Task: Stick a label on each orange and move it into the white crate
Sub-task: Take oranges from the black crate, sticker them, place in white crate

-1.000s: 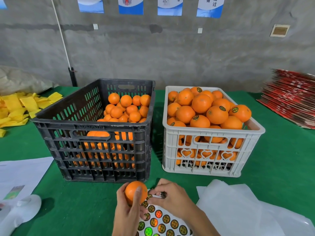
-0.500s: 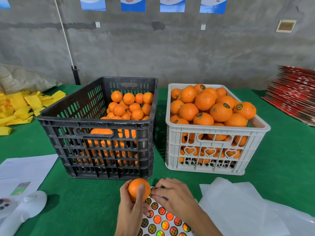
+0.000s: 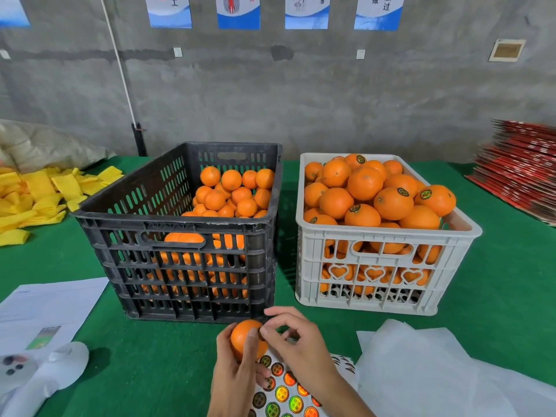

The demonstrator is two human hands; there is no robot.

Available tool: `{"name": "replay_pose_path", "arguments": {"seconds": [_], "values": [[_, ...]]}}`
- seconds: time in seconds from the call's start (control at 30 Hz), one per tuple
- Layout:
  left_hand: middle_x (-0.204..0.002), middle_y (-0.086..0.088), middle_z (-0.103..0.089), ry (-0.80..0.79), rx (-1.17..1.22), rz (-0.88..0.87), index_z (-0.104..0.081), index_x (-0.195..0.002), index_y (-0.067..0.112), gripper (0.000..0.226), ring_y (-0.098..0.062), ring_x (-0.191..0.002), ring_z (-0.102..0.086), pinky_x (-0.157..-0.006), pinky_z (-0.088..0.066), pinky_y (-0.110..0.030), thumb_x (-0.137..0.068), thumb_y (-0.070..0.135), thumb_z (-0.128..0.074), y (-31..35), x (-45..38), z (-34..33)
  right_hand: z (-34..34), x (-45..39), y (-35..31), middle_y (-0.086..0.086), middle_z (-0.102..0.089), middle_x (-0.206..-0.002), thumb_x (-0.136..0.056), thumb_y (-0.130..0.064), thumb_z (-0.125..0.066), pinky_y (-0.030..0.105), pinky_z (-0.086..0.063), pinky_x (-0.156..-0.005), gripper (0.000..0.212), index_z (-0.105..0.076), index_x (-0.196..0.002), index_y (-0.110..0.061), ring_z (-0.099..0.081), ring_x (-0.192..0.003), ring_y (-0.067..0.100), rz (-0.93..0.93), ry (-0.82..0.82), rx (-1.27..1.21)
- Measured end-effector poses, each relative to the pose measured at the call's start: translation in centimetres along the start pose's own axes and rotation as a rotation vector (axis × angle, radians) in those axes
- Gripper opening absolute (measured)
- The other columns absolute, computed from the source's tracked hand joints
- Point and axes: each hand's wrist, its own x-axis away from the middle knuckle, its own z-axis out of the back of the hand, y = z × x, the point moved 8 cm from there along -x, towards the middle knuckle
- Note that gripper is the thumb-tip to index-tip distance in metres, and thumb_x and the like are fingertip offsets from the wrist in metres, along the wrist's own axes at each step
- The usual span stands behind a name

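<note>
Labelling step in hand. Left hand [image 3: 237, 374] grip curled round smooth round orange [image 3: 245, 338], low above green table [image 3: 156, 356]. Right hand [image 3: 296, 341] grip pinches small round dark sticker [image 3: 261, 333] against fruit (edge barely visible). Next, likely: press flat, lift into heaped white plastic crate [image 3: 382, 245].

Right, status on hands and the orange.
Left hand grips orange. Right hand pinches label onto it. White crate heaped full; path unobstructed.
</note>
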Motion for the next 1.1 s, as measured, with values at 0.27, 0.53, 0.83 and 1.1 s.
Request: {"name": "replay_pose_path", "arguments": {"seconds": [0.27, 0.53, 0.83, 1.1], "values": [[-0.071, -0.026, -0.070, -0.027, 0.100, 0.050, -0.048, -0.126, 0.044, 0.045, -0.031, -0.051, -0.062, -0.047, -0.052, -0.033, -0.088, 0.068, -0.050, -0.3, 0.2, 0.0, 0.1, 0.7, 0.0, -0.023, -0.064, -0.121, -0.092, -0.037, -0.075, 0.024, -0.053, -0.087, 0.032, -0.069, -0.118, -0.053, -0.064, -0.105, 0.007, -0.046, 0.036, -0.107], [-0.099, -0.016, -0.073, 0.047, 0.163, -0.091, -0.067, -0.116, 0.037, 0.049, -0.032, -0.050, -0.067, -0.045, -0.051, -0.026, -0.072, 0.052, -0.085, 5.1, 1.1, 0.1, 1.1, 0.6, -3.7, -0.017, -0.068, -0.116, -0.100, -0.016, -0.065, 0.027, -0.053, -0.096, 0.031, -0.076, -0.105, -0.045, -0.064, -0.114, 0.008, 0.140, 0.113, -0.108], [-0.100, -0.007, -0.077, -0.168, 0.216, -0.276, -0.074, -0.115, 0.035, 0.030, -0.032, -0.084, -0.077, -0.076, -0.064, -0.043, -0.095, 0.057, -0.069, 18.5, 0.4, -6.0, 8.7, 0.7, -14.8, -0.008, -0.050, -0.152, -0.097, -0.038, -0.065, 0.023, -0.044, -0.110, 0.057, -0.052, -0.149, -0.020, -0.050, -0.139, 0.012, 0.715, 0.327, 0.449], [-0.103, 0.007, -0.073, -0.411, 0.007, -0.314, -0.059, -0.123, 0.029, 0.039, -0.025, -0.077, -0.079, -0.056, -0.063, -0.037, -0.104, 0.061, -0.047, 29.0, -5.3, -13.6, 21.0, -6.4, -18.5, 0.001, -0.049, -0.155, -0.098, -0.051, -0.061, 0.038, -0.056, -0.093, 0.066, -0.044, -0.154, -0.019, -0.056, -0.130, 0.022, 0.433, 0.574, 0.894]]}}
